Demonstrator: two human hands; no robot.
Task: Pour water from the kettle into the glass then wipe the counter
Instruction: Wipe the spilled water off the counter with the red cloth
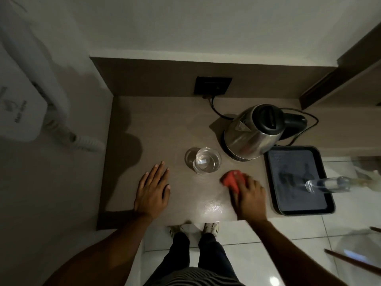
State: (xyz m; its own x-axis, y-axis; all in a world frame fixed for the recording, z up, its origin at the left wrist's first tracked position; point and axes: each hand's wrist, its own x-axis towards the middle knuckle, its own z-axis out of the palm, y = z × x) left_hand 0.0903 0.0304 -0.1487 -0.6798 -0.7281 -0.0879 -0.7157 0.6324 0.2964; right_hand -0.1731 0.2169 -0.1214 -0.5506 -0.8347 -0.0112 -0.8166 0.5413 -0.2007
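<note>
A steel kettle [250, 134] with a black lid and handle stands upright on its base at the back right of the brown counter [156, 124]. In front of it, to its left, a clear glass [206, 161] holds water. My right hand [250, 196] presses a red cloth [232, 179] flat on the counter, to the right of the glass and in front of the kettle. The cloth is blurred. My left hand [152, 187] lies flat on the counter with fingers apart, left of the glass, holding nothing. A wet shine shows near the counter's front edge.
A black tray [276, 182] sits at the counter's right end with a clear bottle [327, 183] lying on it. The kettle's black cord runs to a dark wall socket [213, 85]. A white wall-mounted hair dryer [22, 112] hangs at the left. Tiled floor lies below.
</note>
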